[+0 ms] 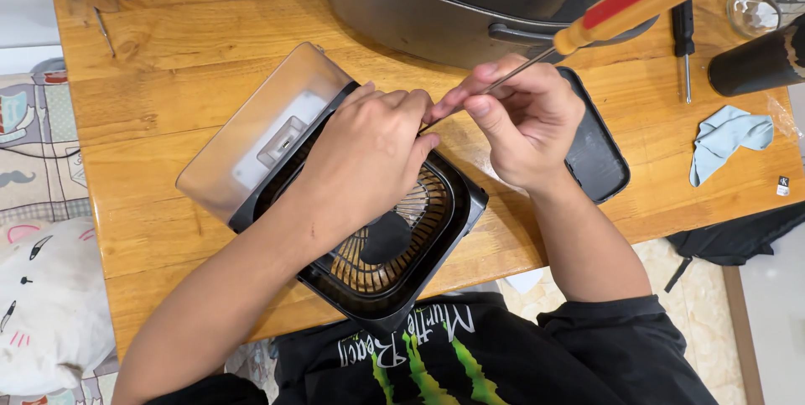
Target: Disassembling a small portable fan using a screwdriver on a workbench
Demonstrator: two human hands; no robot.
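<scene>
Head view: the left hand (369,149) sits in the middle of the frame. Its fingers are curled shut and press down on the top edge of a black fan (381,241). The right hand (524,124) is just to the right of it, and the two hands touch at the fingertips. The right hand is pinched shut on the thin metal shaft of a screwdriver (620,2). The yellow and red handle of the screwdriver points to the upper right of the frame. Its tip is hidden between the hands.

The fan is square, with a round wire grill and a dark hub in the middle. It lies flat on a wooden table (168,86), near the lower edge of the table. A clear cover (251,132) lies to the left of the fan, touching it. A flat black panel (595,153) lies to the right, partly under the right hand.

At the top is a big grey pot (419,11). In the upper right is a small black screwdriver (684,36) and a black cup (759,61). Below them lies a light blue cloth (725,137). A white cat pillow (46,304) is at the lower left.
</scene>
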